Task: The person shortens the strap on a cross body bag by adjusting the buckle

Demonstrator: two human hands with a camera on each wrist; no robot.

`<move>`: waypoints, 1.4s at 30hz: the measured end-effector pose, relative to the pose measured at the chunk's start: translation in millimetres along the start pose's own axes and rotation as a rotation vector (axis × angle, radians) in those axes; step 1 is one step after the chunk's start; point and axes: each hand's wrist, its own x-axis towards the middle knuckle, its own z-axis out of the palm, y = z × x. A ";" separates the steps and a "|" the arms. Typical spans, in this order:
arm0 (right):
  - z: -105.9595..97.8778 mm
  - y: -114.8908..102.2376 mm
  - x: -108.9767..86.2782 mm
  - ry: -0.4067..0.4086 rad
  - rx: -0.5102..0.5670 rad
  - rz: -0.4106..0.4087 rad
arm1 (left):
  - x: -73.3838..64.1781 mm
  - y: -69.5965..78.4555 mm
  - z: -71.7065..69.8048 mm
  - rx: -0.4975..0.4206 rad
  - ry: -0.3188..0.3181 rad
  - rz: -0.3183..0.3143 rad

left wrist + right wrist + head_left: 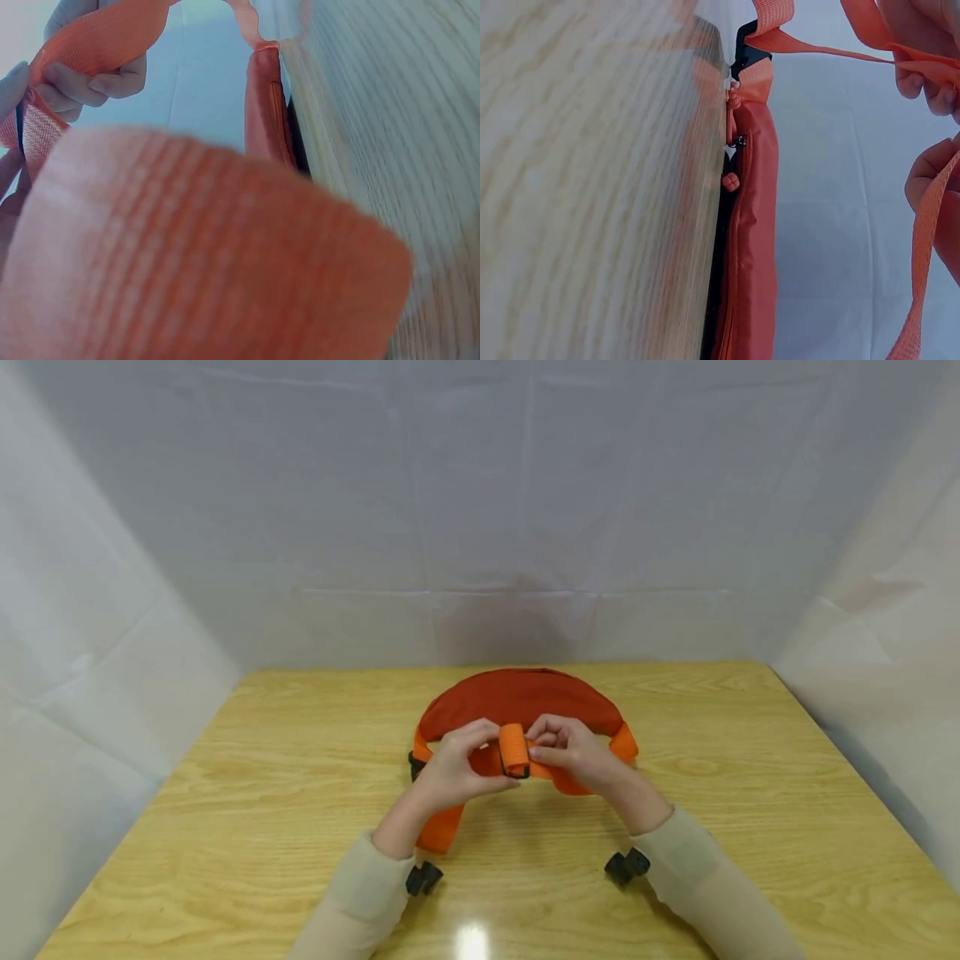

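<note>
A red waist bag (517, 697) with an orange webbing strap (514, 745) lies towards the back of the table. My left hand (453, 770) holds a looped part of the strap at a thin black slider (515, 776), thumb below and fingers above. Just to the right, my right hand (576, 753) pinches the strap beside that slider. In the left wrist view, a blurred stretch of strap (195, 247) covers much of the picture and hides part of the grip. The right wrist view shows the bag's zipped side (754, 217) and curled fingers (930, 172) by the strap.
A black buckle (416, 767) sits at the bag's left end. One strap length (441, 831) hangs down near the left forearm. The wooden table (315, 727) is bordered by white sheeting (480, 510) at the back and sides.
</note>
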 end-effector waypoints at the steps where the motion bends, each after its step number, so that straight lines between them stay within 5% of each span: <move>1: 0.3 -0.4 -0.1 0.008 -0.014 0.001 | 0.2 0.9 -0.3 0.003 0.002 0.001; 10: -5.0 -1.3 -4.6 0.012 -0.211 -0.042 | -1.2 1.7 -2.9 0.033 0.033 -0.017; 21: -2.5 -2.2 -4.4 0.055 -0.191 0.004 | -2.2 -4.5 0.3 0.022 0.006 -0.034; 28: 2.4 -0.1 -5.2 -0.008 -0.277 -0.097 | -6.3 -33.8 7.2 0.034 0.005 -0.050; 36: 12.7 0.9 -6.0 0.058 -0.511 -0.204 | -7.1 -36.1 6.2 0.037 0.021 -0.077; 42: 15.0 -0.7 -6.4 0.090 -0.562 -0.208 | -8.7 -36.3 5.5 0.058 0.031 -0.105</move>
